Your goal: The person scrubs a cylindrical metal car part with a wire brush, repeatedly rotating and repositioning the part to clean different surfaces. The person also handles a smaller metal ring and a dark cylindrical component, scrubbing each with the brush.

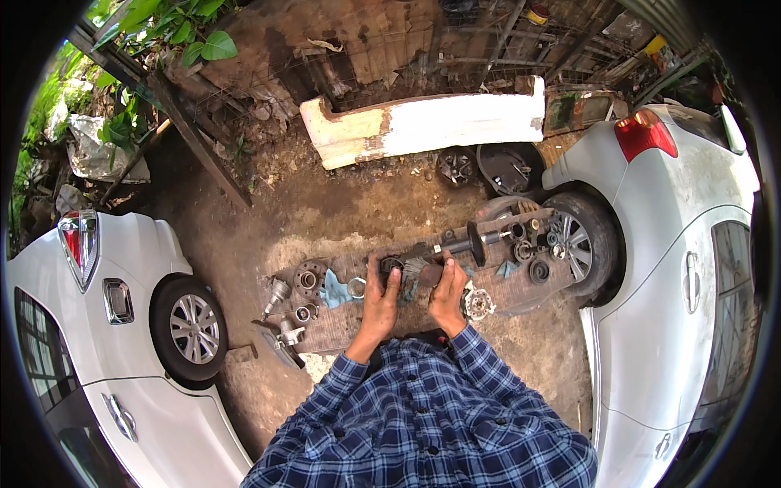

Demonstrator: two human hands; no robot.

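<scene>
Head-worn fisheye faces steeply down past blue plaid shirt [427, 423]; left hand [380, 301] and right hand [447, 294] near, mid-frame; white car [122, 342] and silver car [651, 325] bow toward rim.

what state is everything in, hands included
Left hand: closed round dark part
Right hand: gripping brush-like tool
Strut: lying on bench
Left rag: crumpled, on bench
White panel: finish patchy
Left car: visible doors look shut
Right car: visible doors look shut
</scene>
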